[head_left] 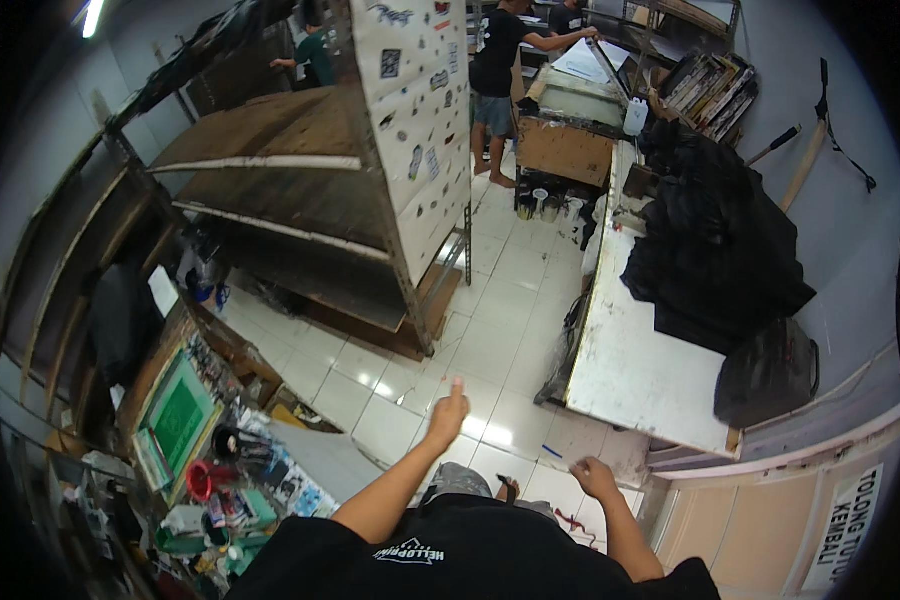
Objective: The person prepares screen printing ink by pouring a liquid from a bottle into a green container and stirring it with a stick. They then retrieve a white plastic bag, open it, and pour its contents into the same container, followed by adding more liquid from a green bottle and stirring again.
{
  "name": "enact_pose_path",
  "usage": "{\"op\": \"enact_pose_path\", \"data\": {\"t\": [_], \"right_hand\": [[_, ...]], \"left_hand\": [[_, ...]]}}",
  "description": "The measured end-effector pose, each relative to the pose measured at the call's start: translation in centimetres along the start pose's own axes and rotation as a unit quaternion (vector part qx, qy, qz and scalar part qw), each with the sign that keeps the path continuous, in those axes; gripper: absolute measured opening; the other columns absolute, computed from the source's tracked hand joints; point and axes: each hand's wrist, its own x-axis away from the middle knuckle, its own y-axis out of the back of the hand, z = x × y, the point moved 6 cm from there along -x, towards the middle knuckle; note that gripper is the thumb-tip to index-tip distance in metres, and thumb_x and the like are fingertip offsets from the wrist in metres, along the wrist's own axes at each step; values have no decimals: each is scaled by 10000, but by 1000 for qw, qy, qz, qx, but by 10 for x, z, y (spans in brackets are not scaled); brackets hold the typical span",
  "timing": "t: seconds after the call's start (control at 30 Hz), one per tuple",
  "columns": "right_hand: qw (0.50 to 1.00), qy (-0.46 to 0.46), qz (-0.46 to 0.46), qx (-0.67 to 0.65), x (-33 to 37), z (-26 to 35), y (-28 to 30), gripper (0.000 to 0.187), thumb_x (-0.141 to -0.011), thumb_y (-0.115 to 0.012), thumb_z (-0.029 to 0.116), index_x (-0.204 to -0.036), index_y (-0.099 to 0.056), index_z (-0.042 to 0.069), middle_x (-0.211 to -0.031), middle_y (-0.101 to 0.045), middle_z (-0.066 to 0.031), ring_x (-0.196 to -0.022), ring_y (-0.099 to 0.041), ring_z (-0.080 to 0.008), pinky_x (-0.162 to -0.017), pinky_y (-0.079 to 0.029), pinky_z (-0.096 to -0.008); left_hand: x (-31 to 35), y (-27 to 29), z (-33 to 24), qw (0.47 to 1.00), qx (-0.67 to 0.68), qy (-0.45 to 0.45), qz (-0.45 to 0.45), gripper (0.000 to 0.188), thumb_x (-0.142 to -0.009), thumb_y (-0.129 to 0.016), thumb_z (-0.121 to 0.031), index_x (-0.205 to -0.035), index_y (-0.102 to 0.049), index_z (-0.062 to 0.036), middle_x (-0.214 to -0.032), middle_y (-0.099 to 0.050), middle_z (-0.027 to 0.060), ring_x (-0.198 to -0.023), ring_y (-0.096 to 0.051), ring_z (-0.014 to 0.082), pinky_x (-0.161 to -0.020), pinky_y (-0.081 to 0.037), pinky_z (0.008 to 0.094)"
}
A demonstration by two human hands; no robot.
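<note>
My left hand (451, 414) is held out over the tiled floor, one finger stretched forward and nothing visible in it. My right hand (595, 478) is lower, to the right, its fingers loosely bent and apart, with nothing seen in it. Neither hand touches anything. A short blue strip (552, 451) lies on the tiles just left of my right hand. Nearest ahead of my left hand stands a tall metal rack (402, 270) with wooden shelves. The white-topped table (610, 370) is ahead of my right hand.
Black cloth (715, 230) and a dark case (767, 375) lie on the table. At lower left, a cluttered bench holds a green screen frame (180, 405) and a red container (203, 480). Several people work at the back. A tiled aisle (505, 290) runs between rack and table.
</note>
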Motion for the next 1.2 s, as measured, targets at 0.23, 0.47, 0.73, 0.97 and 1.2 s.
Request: {"op": "enact_pose_path", "data": {"t": [0.23, 0.47, 0.73, 0.97, 1.2], "right_hand": [[982, 171, 48, -63, -208, 176, 49, 431, -928, -707, 367, -1154, -696, 1, -1069, -736, -184, -954, -716, -347, -840, -566, -408], [978, 172, 120, -22, -346, 186, 15, 461, -940, -681, 422, -1176, -695, 26, -1038, -746, -173, -967, -720, -341, -871, -562, -421], [990, 114, 64, -52, -511, 246, 114, 418, -929, -673, 393, -1106, -694, 15, -999, -740, -187, -958, -702, -379, -866, -548, -456], [989, 129, 58, -52, -709, 276, 165, 351, -910, -725, 339, -1047, -723, 16, -984, -754, -177, -917, -734, -332, -842, -571, -414], [968, 223, 112, 2, -920, 305, 213, 414, -918, -707, 394, -1094, -725, 20, -1023, -748, -183, -980, -717, -352, -880, -556, -434]], "left_hand": [[-153, 73, 46, 969, -237, 63, 0, 941, -1005, -214, -737, -680, -619, 47, -694, -609, 270, -747, -615, 422, -779, -450, 530], [-272, 119, 117, 948, -264, 176, 15, 965, -993, -217, -748, -704, -658, 61, -755, -652, 295, -829, -639, 460, -834, -461, 528], [-444, 69, -7, 961, -250, 65, 97, 873, -1021, -263, -717, -663, -546, 27, -618, -527, 170, -644, -537, 318, -684, -415, 479], [-584, 6, -141, 973, -173, 71, 139, 806, -1061, -261, -635, -678, -538, 18, -630, -515, 157, -638, -513, 333, -680, -424, 457], [-751, -45, -170, 979, -134, 109, 113, 735, -1071, -301, -593, -715, -544, 3, -643, -521, 136, -659, -516, 301, -716, -436, 434]]}}
